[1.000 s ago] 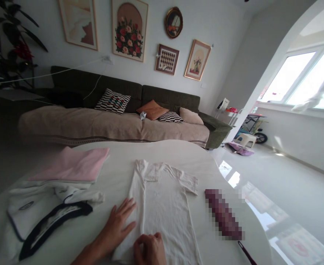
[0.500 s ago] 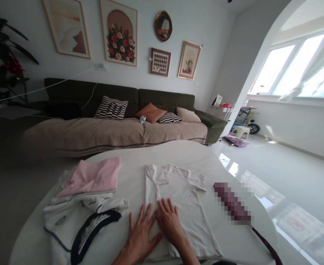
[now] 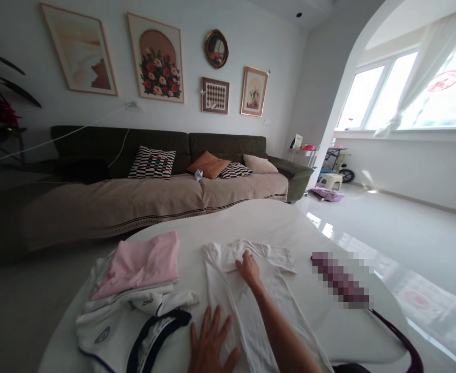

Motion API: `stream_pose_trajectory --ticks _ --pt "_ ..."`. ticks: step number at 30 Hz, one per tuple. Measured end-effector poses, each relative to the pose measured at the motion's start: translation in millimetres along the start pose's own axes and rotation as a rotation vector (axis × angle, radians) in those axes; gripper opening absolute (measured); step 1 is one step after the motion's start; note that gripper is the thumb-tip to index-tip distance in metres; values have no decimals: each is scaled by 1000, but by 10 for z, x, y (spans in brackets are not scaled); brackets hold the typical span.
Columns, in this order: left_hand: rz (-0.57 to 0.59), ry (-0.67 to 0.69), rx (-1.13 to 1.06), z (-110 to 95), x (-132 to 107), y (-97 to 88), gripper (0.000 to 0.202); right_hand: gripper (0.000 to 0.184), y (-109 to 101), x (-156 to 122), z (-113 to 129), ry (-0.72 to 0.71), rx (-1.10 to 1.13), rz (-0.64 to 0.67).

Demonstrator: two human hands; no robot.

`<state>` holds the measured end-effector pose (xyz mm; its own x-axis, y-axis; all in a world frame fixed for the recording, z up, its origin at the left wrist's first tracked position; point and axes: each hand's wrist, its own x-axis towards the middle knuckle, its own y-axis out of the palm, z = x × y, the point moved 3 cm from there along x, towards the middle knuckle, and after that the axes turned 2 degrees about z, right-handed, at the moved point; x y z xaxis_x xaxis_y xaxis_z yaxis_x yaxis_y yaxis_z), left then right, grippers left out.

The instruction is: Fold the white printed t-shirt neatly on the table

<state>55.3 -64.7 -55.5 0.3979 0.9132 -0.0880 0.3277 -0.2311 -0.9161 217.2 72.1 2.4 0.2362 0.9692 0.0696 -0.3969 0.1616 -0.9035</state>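
White cotton T-shirt [image 3: 222,295]: light, limp, best pinched at the sleeve [image 3: 280,260]. Left hand [image 3: 212,344] lies spread on it; right hand [image 3: 248,269] lies flat near the collar [image 3: 231,254], no pinch.

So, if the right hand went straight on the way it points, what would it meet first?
The right hand lies on the white T-shirt; straight on, it would probably meet the shirt's collar edge first, though depth is hard to judge.

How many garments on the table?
At least 3: a white T-shirt under the right hand, a folded pink garment at the table's left, and a white garment with navy trim just nearer the person. More may be hidden in that pile.
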Motion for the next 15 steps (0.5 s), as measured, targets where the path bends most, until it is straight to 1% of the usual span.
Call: stream_pose_trajectory --ticks 2,5,9,12,15 --pt "-13 5 -10 52 23 48 60 31 70 75 45 41 -2 -1" --pt "-10 14 -20 122 59 137 63 32 142 65 107 61 -14 -3" --pt "9 36 -48 156 86 228 62 37 125 40 120 57 -77 -14" --pt "-12 31 -59 170 106 269 63 36 98 75 188 7 -132 -7" --pt "15 5 -43 196 150 312 66 36 181 112 420 -129 -149 20"
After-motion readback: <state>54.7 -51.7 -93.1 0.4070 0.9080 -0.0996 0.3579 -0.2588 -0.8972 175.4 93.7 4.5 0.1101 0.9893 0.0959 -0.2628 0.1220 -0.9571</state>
